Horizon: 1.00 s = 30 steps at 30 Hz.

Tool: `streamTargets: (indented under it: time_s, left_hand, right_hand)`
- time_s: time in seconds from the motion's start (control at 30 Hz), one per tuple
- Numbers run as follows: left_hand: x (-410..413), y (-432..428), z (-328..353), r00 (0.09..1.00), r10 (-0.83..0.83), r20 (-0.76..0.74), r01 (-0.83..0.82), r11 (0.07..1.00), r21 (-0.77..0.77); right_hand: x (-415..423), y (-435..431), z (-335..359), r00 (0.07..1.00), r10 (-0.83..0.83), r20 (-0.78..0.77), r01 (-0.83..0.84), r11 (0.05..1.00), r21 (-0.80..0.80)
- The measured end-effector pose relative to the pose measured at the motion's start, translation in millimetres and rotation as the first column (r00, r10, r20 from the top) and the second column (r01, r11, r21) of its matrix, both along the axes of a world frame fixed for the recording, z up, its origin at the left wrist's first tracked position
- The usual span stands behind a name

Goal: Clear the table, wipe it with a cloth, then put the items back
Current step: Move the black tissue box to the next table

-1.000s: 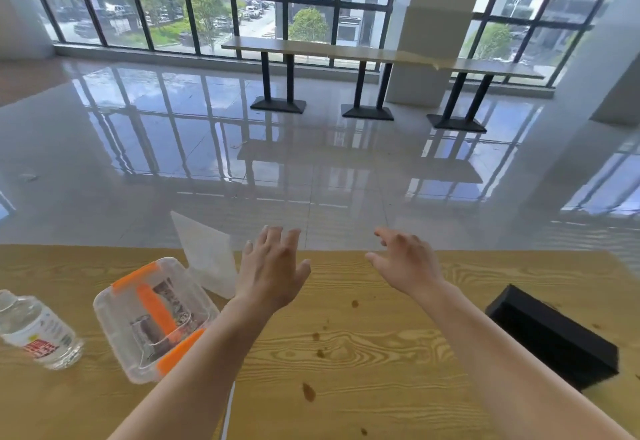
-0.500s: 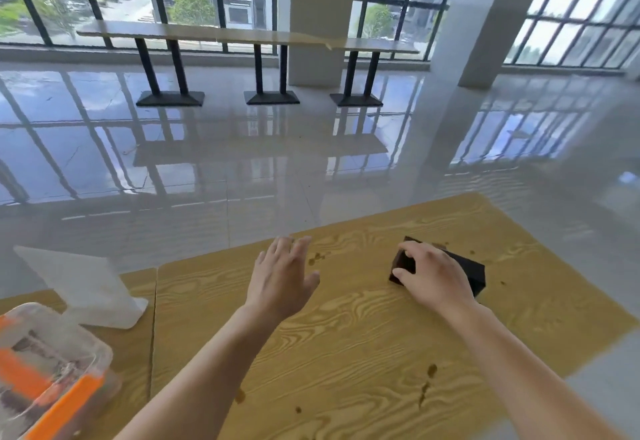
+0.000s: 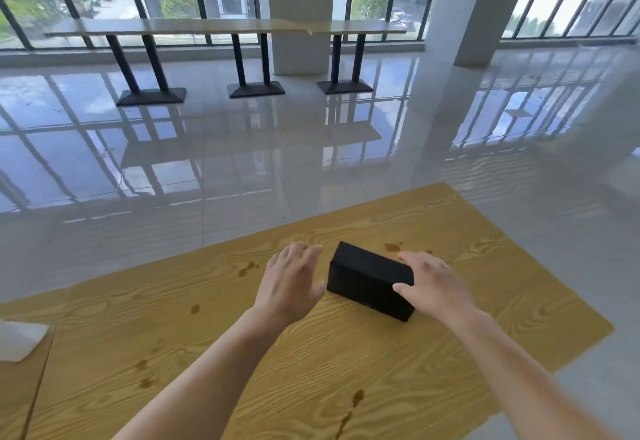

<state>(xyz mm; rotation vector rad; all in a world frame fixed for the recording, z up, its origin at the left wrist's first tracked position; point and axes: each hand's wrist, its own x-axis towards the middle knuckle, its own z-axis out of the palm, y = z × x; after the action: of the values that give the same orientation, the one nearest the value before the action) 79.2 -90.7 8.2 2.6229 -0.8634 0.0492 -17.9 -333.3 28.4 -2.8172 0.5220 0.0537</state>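
The right hand (image 3: 431,287) has its fingers (image 3: 412,259) spread over the right end of a black rectangular box (image 3: 367,275), lower centre on the yellow wooden worktop (image 3: 311,353); its palm hides that end. The left hand (image 3: 291,282) is open, just beside the box. A white cloth (image 3: 19,339) is cut off at lower left.

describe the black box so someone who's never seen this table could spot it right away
On the yellow wood-grain table, look toward the far right part, between the left hand and right hand. The black box is the only dark, brick-shaped thing there.

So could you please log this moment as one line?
stage: clearing | right hand: on black box | left hand: open beside it | wooden table: stained
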Motion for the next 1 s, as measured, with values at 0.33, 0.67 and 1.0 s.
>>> streamTargets:
  time_s: [0.33, 0.67, 1.0]
  left_hand:
    - [18.2, -82.3, -21.2, 1.000, -0.018, -0.018, 0.021, 0.983, 0.183]
    - [54.7, -121.6, -48.8, 0.983, -0.128, -0.129, 0.171, 0.890, 0.422]
    - [72.9, -133.1, -59.1, 0.962, -0.225, -0.157, 0.267, 0.899, 0.348]
  right_hand:
    - [27.1, -58.7, -32.4, 0.979, 0.130, -0.159, -0.124, 0.991, 0.052]
    - [50.2, -65.3, -65.3, 0.954, 0.199, -0.222, -0.184, 0.979, 0.085]
    - [53.2, -71.9, -78.3, 0.957, 0.218, -0.192, -0.200, 0.974, 0.107]
